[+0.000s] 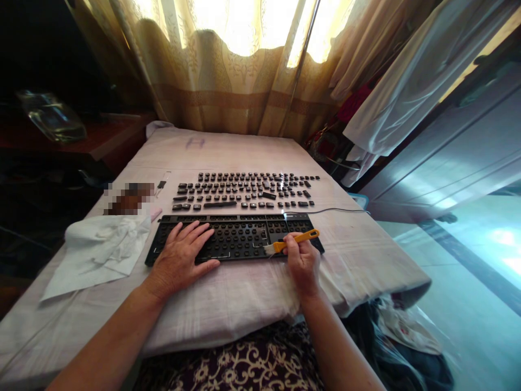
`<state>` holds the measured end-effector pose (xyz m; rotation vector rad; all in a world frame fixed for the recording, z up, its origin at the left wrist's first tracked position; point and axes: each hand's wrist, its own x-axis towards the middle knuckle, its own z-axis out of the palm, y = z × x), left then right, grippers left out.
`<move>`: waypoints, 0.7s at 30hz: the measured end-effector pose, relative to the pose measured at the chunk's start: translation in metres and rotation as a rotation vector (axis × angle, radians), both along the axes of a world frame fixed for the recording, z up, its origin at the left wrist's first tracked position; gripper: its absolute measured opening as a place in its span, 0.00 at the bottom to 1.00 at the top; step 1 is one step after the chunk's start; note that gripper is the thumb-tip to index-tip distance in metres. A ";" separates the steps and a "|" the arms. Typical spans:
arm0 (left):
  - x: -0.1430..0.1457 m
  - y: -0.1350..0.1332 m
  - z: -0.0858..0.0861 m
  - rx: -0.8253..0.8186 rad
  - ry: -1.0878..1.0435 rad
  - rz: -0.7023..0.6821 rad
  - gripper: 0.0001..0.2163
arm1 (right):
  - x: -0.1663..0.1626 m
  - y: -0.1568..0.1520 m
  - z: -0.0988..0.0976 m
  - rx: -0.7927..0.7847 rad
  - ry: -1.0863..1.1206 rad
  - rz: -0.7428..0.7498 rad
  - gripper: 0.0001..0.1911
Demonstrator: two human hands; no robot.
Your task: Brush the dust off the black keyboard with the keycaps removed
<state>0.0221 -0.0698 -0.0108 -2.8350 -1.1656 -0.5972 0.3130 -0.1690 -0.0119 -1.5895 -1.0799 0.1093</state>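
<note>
A black keyboard frame (pixel 244 239) with its keycaps taken off lies on a cloth-covered table (pixel 358 255). My left hand (pixel 183 258) rests flat on the frame's left half, fingers spread. My right hand (pixel 302 260) is closed round a small brush with an orange handle (pixel 299 239); its pale bristles touch the frame near the middle right. Several black keycaps (pixel 244 191) are laid out in rows just beyond the frame.
A crumpled white cloth (pixel 101 247) lies left of the keyboard. A thin cable (pixel 337 209) runs off to the right. Curtains (pixel 228 70) hang behind the table, dark furniture stands at left, and the table edge drops off at right.
</note>
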 end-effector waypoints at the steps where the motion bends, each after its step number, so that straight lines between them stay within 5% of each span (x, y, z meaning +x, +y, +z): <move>1: 0.000 0.000 0.000 -0.002 -0.003 0.000 0.32 | 0.000 0.000 0.000 -0.002 0.011 0.007 0.15; 8: 0.000 0.000 0.000 0.005 0.006 0.000 0.32 | -0.002 -0.003 0.001 0.030 0.086 0.084 0.15; 21: 0.000 0.001 0.000 0.004 0.005 -0.007 0.33 | -0.002 -0.002 0.005 0.002 0.032 -0.021 0.15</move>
